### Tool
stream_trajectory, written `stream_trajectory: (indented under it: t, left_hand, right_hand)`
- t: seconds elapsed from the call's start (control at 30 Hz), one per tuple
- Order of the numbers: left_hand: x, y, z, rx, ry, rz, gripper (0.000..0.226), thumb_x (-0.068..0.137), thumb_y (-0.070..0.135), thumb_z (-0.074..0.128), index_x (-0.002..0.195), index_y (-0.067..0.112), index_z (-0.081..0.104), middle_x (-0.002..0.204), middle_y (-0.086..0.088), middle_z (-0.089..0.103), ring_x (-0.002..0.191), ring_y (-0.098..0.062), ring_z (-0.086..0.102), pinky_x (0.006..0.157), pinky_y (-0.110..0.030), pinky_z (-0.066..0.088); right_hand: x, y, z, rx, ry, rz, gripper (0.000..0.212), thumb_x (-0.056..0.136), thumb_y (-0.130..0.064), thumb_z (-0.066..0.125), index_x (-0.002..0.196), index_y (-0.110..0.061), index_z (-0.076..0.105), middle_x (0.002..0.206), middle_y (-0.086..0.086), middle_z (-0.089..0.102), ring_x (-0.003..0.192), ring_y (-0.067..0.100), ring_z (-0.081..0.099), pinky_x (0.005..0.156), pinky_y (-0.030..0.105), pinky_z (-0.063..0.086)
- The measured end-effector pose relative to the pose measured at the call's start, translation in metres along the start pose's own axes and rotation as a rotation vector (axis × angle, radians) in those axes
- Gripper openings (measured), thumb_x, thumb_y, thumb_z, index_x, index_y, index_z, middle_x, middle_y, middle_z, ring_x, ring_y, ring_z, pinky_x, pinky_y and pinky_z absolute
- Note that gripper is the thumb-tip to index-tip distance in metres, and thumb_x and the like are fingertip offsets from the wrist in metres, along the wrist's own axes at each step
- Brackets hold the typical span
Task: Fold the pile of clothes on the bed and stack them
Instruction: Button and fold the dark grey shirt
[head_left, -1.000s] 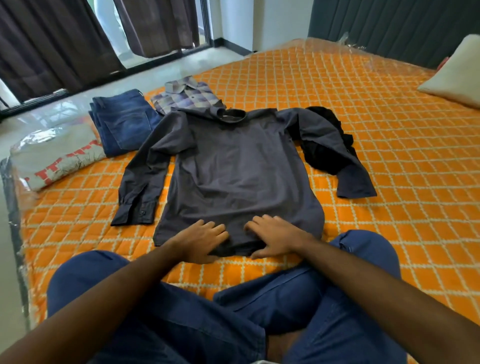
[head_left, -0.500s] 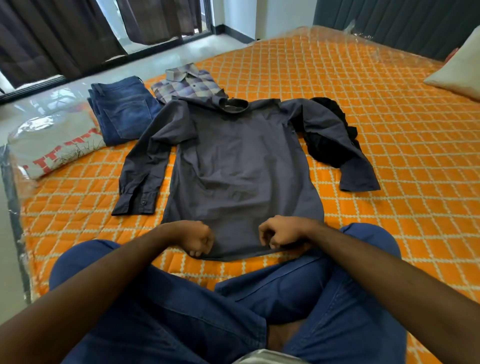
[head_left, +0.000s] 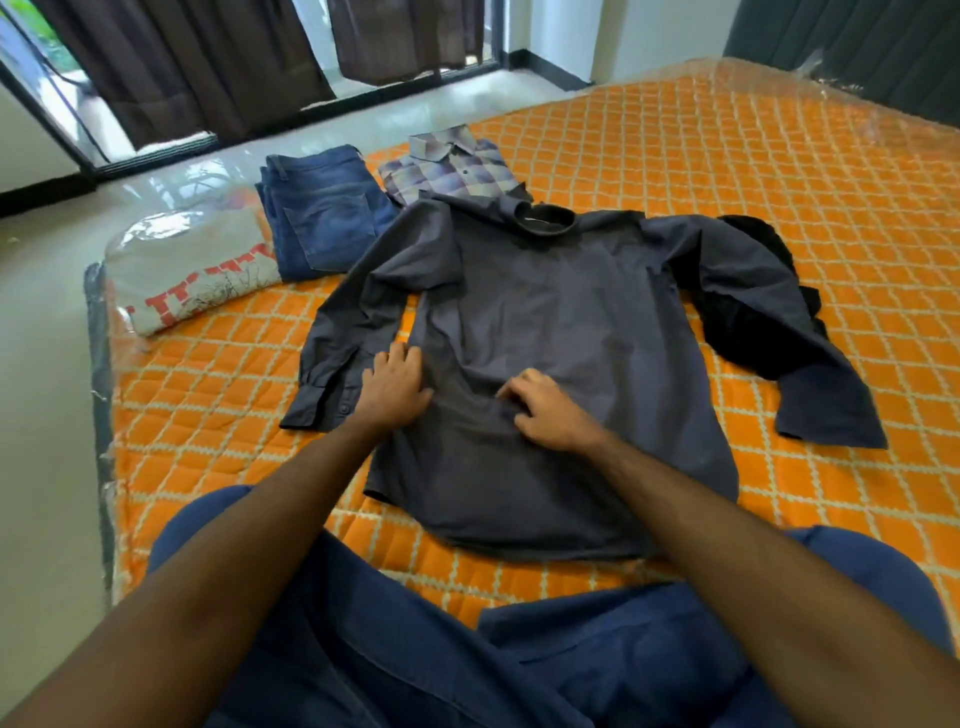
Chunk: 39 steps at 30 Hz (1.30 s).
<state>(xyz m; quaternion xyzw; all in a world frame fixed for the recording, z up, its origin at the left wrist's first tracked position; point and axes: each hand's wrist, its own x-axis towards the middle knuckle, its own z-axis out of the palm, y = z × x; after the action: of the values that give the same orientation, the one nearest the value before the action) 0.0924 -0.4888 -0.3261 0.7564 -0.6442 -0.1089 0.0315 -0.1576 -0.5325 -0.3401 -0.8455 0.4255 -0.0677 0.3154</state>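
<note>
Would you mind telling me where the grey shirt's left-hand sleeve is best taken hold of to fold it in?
Probably at the cuff, coming from the outer left edge. The sleeve lies flat beside the grey shirt, bent downward, its cuff end free on the bed. The left hand rests right beside it, so its fingers could pinch the cuff and carry it across.

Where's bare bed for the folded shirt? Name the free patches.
Free: orange quilt beyond and right of the black garment; a smaller patch left of the grey shirt, below the pillow. Crowded: jeans and checked shirt near the collar.
</note>
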Motion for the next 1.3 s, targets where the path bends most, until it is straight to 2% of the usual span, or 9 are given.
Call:
stream_trajectory:
  t: [0.17, 0.37, 0.57, 0.73, 0.8, 0.9, 1.03, 1.13, 1.3]
  left_hand:
    - [0.029, -0.043, 0.011, -0.459, 0.030, -0.044, 0.050, 0.092, 0.023, 0.068, 0.134, 0.011, 0.044, 0.122, -0.014, 0.052, 0.114, -0.036, 0.056, 0.095, -0.046, 0.047]
    - [0.071, -0.052, 0.021, -0.339, 0.010, 0.061, 0.054, 0.092, 0.019, 0.060, 0.141, 0.024, 0.037, 0.130, -0.009, 0.048, 0.106, -0.039, 0.061, 0.077, -0.047, 0.053]
    - [0.103, -0.072, 0.022, -0.395, -0.156, 0.038, 0.017, 0.078, 0.013, 0.065, 0.089, 0.024, 0.059, 0.096, 0.001, 0.066, 0.094, -0.022, 0.065, 0.076, -0.037, 0.052]
    - [0.111, -0.082, 0.022, -0.296, -0.313, 0.044, 0.004, 0.084, 0.027, 0.060, 0.086, 0.025, 0.063, 0.096, -0.001, 0.069, 0.090, -0.024, 0.066, 0.078, -0.042, 0.057]
    - [0.111, -0.086, 0.021, -0.263, -0.376, 0.054, 0.005, 0.085, 0.031, 0.059, 0.081, 0.028, 0.060, 0.096, -0.002, 0.068, 0.088, -0.024, 0.066, 0.079, -0.043, 0.057]
    - [0.109, -0.091, 0.015, -0.253, -0.375, 0.052, 0.006, 0.086, 0.032, 0.058, 0.081, 0.029, 0.060, 0.096, -0.001, 0.070, 0.090, -0.024, 0.066, 0.078, -0.042, 0.056]
    - [0.103, -0.093, -0.002, -0.137, -0.291, -0.014, 0.014, 0.095, 0.034, 0.050, 0.099, 0.023, 0.059, 0.101, -0.002, 0.067, 0.092, -0.026, 0.066, 0.074, -0.038, 0.051]
    - [0.095, -0.097, -0.007, -0.142, -0.253, -0.061, 0.017, 0.097, 0.036, 0.051, 0.101, 0.021, 0.055, 0.100, -0.004, 0.068, 0.087, -0.025, 0.065, 0.072, -0.038, 0.051]
    - [0.076, -0.090, -0.018, -0.312, -0.416, -0.129, 0.046, 0.094, 0.043, 0.067, 0.113, 0.009, 0.044, 0.103, -0.013, 0.070, 0.080, -0.028, 0.067, 0.049, -0.031, 0.047]
  right_hand:
    - [0.109, -0.022, -0.001, -0.056, 0.060, 0.053, 0.046, 0.087, -0.010, 0.056, 0.133, -0.015, 0.058, 0.134, 0.010, 0.050, 0.124, 0.035, 0.046, 0.108, 0.046, 0.041]
    - [0.239, -0.021, -0.009, -0.176, -0.008, 0.042, 0.062, 0.095, -0.019, 0.055, 0.154, -0.026, 0.039, 0.159, 0.012, 0.030, 0.145, 0.037, 0.028, 0.119, 0.050, 0.030]
    - [0.301, -0.016, -0.015, -0.426, -0.058, -0.108, 0.077, 0.094, -0.025, 0.061, 0.161, -0.028, 0.023, 0.171, 0.004, 0.001, 0.157, 0.031, -0.004, 0.126, 0.054, 0.011]
    - [0.335, -0.020, -0.014, -0.268, -0.100, -0.308, 0.075, 0.084, -0.008, 0.067, 0.154, -0.013, 0.041, 0.169, 0.015, 0.011, 0.154, 0.032, 0.018, 0.127, 0.036, 0.017]
    - [0.334, -0.020, -0.009, -0.208, -0.137, -0.287, 0.069, 0.083, -0.009, 0.067, 0.149, -0.014, 0.048, 0.167, 0.015, 0.017, 0.152, 0.033, 0.024, 0.125, 0.043, 0.024]
    - [0.309, -0.020, 0.008, -0.144, 0.104, -0.255, 0.070, 0.085, -0.019, 0.064, 0.152, -0.018, 0.044, 0.167, 0.014, 0.020, 0.150, 0.034, 0.029, 0.121, 0.051, 0.031]
    - [0.244, -0.019, 0.053, -0.324, 0.184, -0.094, 0.079, 0.098, -0.058, 0.033, 0.164, -0.025, 0.004, 0.171, 0.008, -0.002, 0.158, 0.025, 0.004, 0.127, 0.052, 0.007]
    - [0.204, -0.024, 0.078, -0.476, 0.098, -0.048, 0.083, 0.094, -0.068, 0.010, 0.164, -0.023, 0.010, 0.171, 0.009, -0.005, 0.158, 0.022, -0.008, 0.126, 0.054, -0.002]
    - [0.108, -0.054, 0.118, -0.438, 0.102, -0.222, 0.083, 0.097, -0.067, 0.031, 0.162, -0.017, 0.023, 0.170, 0.010, 0.010, 0.158, 0.027, 0.005, 0.123, 0.056, 0.002]
